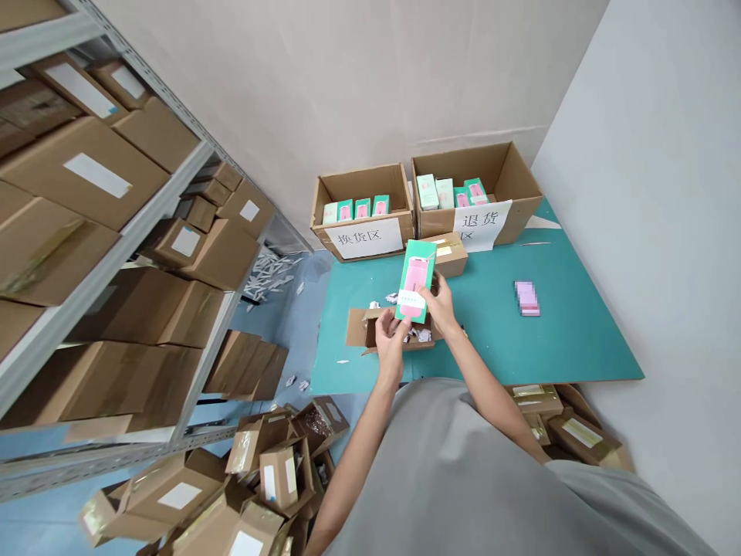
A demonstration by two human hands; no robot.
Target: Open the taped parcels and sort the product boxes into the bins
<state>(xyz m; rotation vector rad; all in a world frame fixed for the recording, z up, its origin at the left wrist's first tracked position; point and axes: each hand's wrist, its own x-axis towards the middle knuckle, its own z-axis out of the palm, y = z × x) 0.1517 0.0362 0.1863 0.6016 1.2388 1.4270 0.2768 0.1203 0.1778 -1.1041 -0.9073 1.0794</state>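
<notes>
Head view shows half-curled hands (390, 344) gripping green box (417, 274).

At 9 to 10 o'clock, a grey metal rack (96, 274) carries brown cartons (52, 249) on several levels; white paper strips (269, 272) lie just beside it on the blue floor (288, 333). At 7 o'clock, a carton pile (282, 472) includes several open units. A beige wall (347, 85) stands at 12 o'clock, adjoining a paler wall (665, 193) at 2 o'clock.
</notes>
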